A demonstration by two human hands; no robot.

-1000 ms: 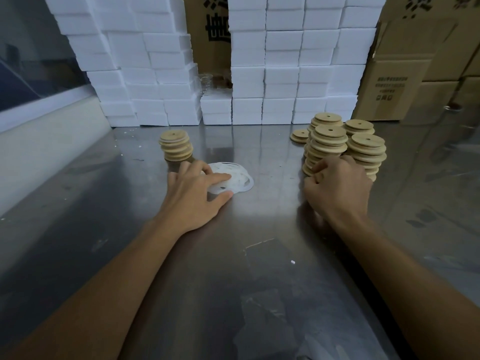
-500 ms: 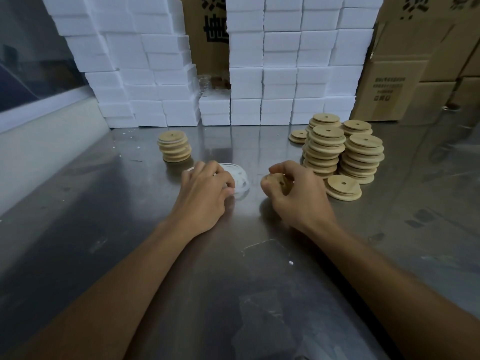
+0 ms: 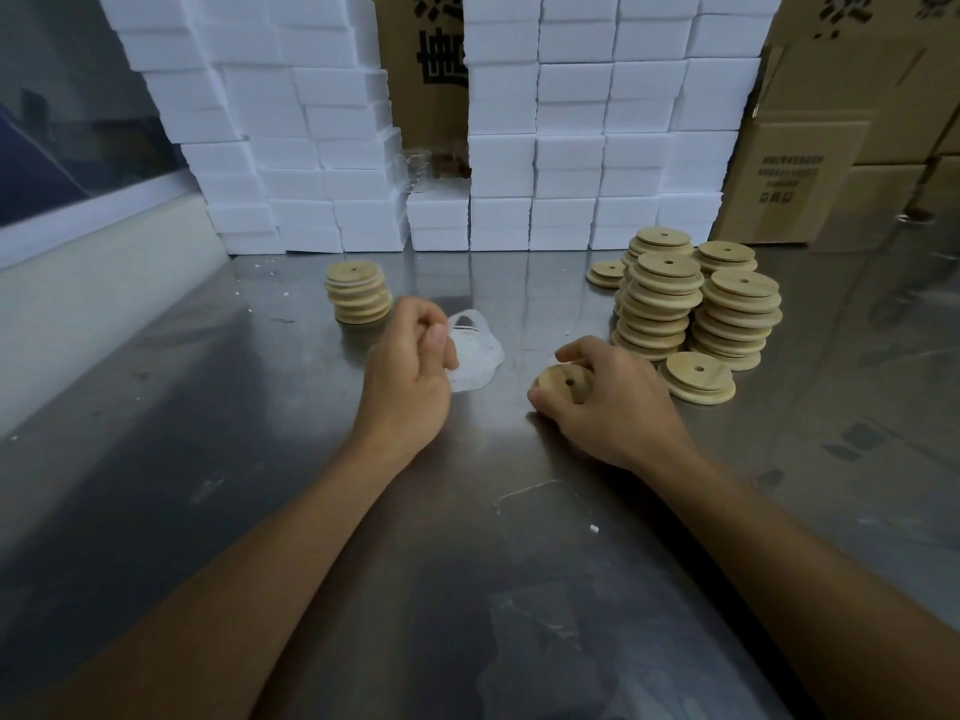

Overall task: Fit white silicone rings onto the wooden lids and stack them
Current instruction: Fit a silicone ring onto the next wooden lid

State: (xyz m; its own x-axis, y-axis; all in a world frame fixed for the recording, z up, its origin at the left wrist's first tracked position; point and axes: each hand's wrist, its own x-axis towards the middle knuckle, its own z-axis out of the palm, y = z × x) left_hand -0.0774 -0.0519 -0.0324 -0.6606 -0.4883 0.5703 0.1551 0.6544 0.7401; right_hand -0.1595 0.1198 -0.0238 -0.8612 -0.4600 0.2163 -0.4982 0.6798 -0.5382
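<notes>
My right hand (image 3: 608, 402) grips a round wooden lid (image 3: 563, 383) with a centre hole, tilted just above the steel table. My left hand (image 3: 410, 366) is raised with fingers curled and pinches a white silicone ring (image 3: 465, 330) lifted off a small pile of rings (image 3: 478, 363). A short stack of lids (image 3: 358, 298) stands at the back left. Tall stacks of plain wooden lids (image 3: 696, 309) stand at the right, with a low pair of lids (image 3: 698, 377) in front of them.
The steel table (image 3: 467, 563) runs to a wall of white foam boxes (image 3: 571, 148) at the back. Brown cardboard cartons (image 3: 831, 148) stand at the back right. A pale ledge (image 3: 78, 283) borders the left side.
My right hand left the tall stacks and drew a lid toward the centre. My left hand went from lying on the ring pile to lifting up with a ring pinched.
</notes>
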